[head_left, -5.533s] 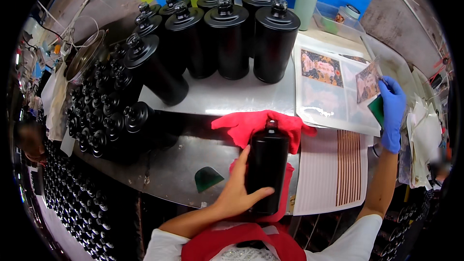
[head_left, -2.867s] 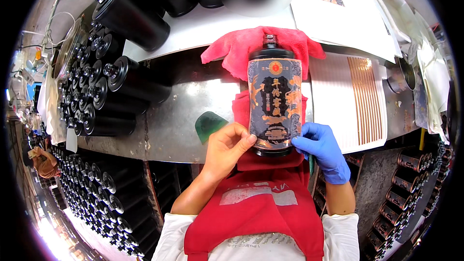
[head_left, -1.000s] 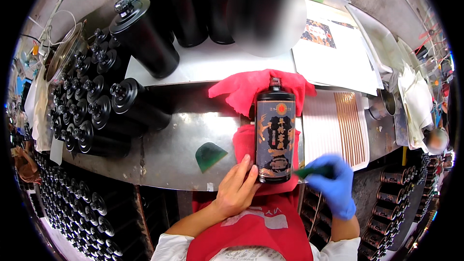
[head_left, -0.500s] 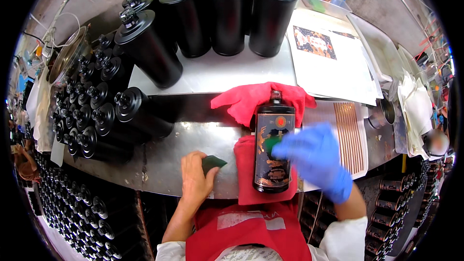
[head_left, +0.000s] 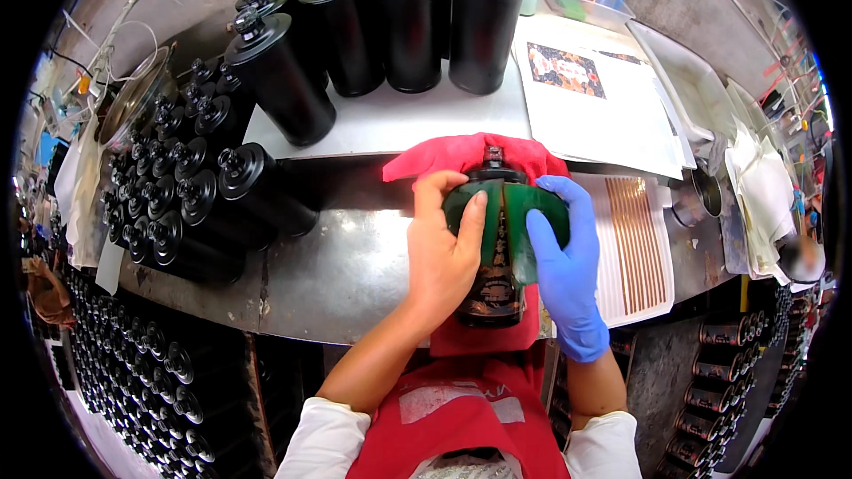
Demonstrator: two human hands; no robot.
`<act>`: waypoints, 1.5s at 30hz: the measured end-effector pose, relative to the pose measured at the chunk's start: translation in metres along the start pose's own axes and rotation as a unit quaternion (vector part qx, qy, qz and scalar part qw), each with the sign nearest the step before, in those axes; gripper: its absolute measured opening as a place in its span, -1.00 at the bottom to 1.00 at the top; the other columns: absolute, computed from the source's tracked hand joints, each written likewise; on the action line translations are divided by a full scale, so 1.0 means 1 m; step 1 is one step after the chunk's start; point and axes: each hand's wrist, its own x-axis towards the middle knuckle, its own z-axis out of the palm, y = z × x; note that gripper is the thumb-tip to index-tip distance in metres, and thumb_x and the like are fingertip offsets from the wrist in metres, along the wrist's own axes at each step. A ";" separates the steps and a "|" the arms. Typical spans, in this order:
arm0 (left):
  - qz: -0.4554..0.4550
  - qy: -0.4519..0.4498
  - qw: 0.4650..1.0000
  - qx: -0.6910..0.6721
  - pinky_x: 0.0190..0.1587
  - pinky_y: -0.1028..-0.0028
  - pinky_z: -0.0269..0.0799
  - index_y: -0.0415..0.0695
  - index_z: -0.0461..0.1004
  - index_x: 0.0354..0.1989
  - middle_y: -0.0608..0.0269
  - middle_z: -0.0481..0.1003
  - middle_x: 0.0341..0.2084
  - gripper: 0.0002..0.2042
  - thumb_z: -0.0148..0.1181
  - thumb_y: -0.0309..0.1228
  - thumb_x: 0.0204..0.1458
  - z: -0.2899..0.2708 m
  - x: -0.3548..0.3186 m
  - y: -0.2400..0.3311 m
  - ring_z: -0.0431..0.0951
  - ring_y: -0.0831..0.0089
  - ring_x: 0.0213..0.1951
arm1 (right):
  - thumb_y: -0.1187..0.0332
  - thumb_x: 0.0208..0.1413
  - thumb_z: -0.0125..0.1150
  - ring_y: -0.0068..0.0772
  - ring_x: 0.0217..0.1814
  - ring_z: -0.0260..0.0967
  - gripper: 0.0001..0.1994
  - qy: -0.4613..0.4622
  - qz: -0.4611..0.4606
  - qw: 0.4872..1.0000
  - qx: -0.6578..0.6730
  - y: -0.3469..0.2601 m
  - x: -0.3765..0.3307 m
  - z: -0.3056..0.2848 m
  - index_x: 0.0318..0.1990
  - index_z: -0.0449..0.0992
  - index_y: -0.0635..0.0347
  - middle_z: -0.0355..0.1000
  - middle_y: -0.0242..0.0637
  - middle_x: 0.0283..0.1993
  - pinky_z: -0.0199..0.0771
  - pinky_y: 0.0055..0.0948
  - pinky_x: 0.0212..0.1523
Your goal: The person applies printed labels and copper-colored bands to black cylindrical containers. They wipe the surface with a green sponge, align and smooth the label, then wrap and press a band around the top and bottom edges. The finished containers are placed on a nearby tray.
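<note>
A black bottle (head_left: 493, 303) with a gold-and-orange decorated front lies on its back in front of me, neck pointing away. A folded red cloth (head_left: 448, 337) is under its lower part, and a bright red cloth (head_left: 435, 158) lies by its neck. My bare left hand (head_left: 444, 244) presses a flat green scraper (head_left: 493, 204) against the left side of the front, thumb on top. On the right side, my blue-gloved right hand (head_left: 571, 270) holds a second green scraper (head_left: 535, 199) to the bottle. The two scrapers cover much of the decoration between them.
Several tall black bottles (head_left: 413, 35) stand on a pale raised board (head_left: 373, 129) at the back. More crowd the left of the metal table (head_left: 311, 288). To the right are a white tray with brown-gold strips (head_left: 634, 248) and papers (head_left: 568, 120).
My left hand has risen from the tabletop onto the bottle with its scraper. My right hand has shifted to the bottle's right side, its scraper now flat on the front.
</note>
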 end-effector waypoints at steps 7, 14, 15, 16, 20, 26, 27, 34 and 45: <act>-0.061 0.053 0.994 -0.079 -0.08 0.53 0.26 -0.22 0.33 -0.18 0.26 0.35 -0.27 -0.82 0.10 -0.48 0.06 -0.010 -0.005 -0.063 0.34 0.52 -0.20 | 0.49 0.10 0.03 -0.55 -0.10 0.29 -0.71 0.050 0.138 0.969 0.198 0.061 0.001 -0.004 0.00 0.28 0.25 0.33 -0.32 -0.10 0.34 -0.55 -0.07; -0.110 0.025 0.994 -0.005 -0.01 0.51 0.21 -0.23 0.34 -0.19 0.24 0.34 -0.26 -0.83 0.09 -0.47 0.07 -0.018 -0.012 -0.088 0.32 0.50 -0.15 | 0.47 0.10 0.05 -0.56 -0.11 0.29 -0.71 0.039 0.190 0.969 0.152 0.117 -0.006 -0.020 0.00 0.29 0.23 0.32 -0.30 -0.10 0.38 -0.55 -0.11; -0.096 0.043 0.992 0.068 -0.04 0.49 0.25 -0.22 0.33 -0.18 0.20 0.35 -0.27 -0.82 0.09 -0.47 0.07 -0.028 -0.010 -0.086 0.34 0.48 -0.16 | 0.47 0.10 0.05 -0.55 -0.12 0.30 -0.70 0.060 0.162 0.979 0.107 0.109 -0.008 -0.024 0.00 0.29 0.23 0.33 -0.29 -0.11 0.38 -0.54 -0.11; -0.116 0.079 0.990 -0.002 -0.10 0.49 0.31 -0.23 0.31 -0.16 0.17 0.36 -0.29 -0.80 0.09 -0.46 0.07 -0.030 -0.009 -0.058 0.38 0.46 -0.20 | 0.46 0.10 0.05 -0.54 -0.12 0.31 -0.70 0.081 0.134 0.986 0.059 0.094 -0.008 -0.032 0.01 0.29 0.22 0.34 -0.28 -0.12 0.38 -0.53 -0.12; 0.084 0.037 0.990 0.111 -0.19 0.49 0.37 -0.25 0.30 -0.13 0.15 0.39 -0.27 -0.77 0.10 -0.43 0.08 -0.012 -0.036 -0.003 0.42 0.44 -0.26 | 0.48 0.10 0.03 -0.46 -0.07 0.32 -0.70 -0.034 -0.017 0.995 -0.097 0.003 -0.024 0.000 0.01 0.27 0.21 0.34 -0.26 -0.10 0.38 -0.47 -0.08; -0.029 0.032 0.999 0.017 -0.08 0.56 0.23 -0.26 0.28 -0.12 0.26 0.32 -0.26 -0.77 0.07 -0.43 0.10 -0.020 -0.048 -0.049 0.30 0.55 -0.19 | 0.43 0.13 0.05 -0.50 -0.09 0.30 -0.68 0.012 0.173 0.969 0.177 0.069 -0.036 -0.022 0.04 0.24 0.24 0.32 -0.26 -0.08 0.33 -0.50 -0.03; -0.025 0.037 0.998 0.049 -0.06 0.58 0.21 -0.26 0.28 -0.12 0.26 0.31 -0.26 -0.77 0.06 -0.42 0.11 -0.021 -0.050 -0.055 0.28 0.57 -0.17 | 0.44 0.12 0.06 -0.53 -0.10 0.29 -0.67 0.014 0.188 0.962 0.195 0.082 -0.036 -0.024 0.04 0.25 0.25 0.32 -0.26 -0.09 0.32 -0.53 -0.04; -0.072 0.025 0.985 0.155 -0.04 0.54 0.21 -0.27 0.31 -0.17 0.21 0.34 -0.27 -0.82 0.06 -0.47 0.10 -0.042 -0.054 -0.076 0.29 0.52 -0.17 | 0.45 0.09 0.08 -0.53 -0.18 0.33 -0.69 -0.027 0.145 0.989 0.022 0.110 -0.034 -0.035 0.00 0.29 0.22 0.38 -0.27 -0.19 0.37 -0.53 -0.14; 0.002 0.046 0.999 0.024 -0.04 0.56 0.19 -0.25 0.28 -0.10 0.25 0.28 -0.21 -0.78 0.04 -0.45 0.12 -0.016 -0.072 -0.032 0.27 0.54 -0.16 | 0.41 0.11 0.07 -0.27 -0.09 0.37 -0.66 0.083 -0.041 0.992 -0.086 0.048 -0.056 -0.011 0.04 0.25 0.25 0.37 -0.09 -0.09 0.36 -0.39 -0.07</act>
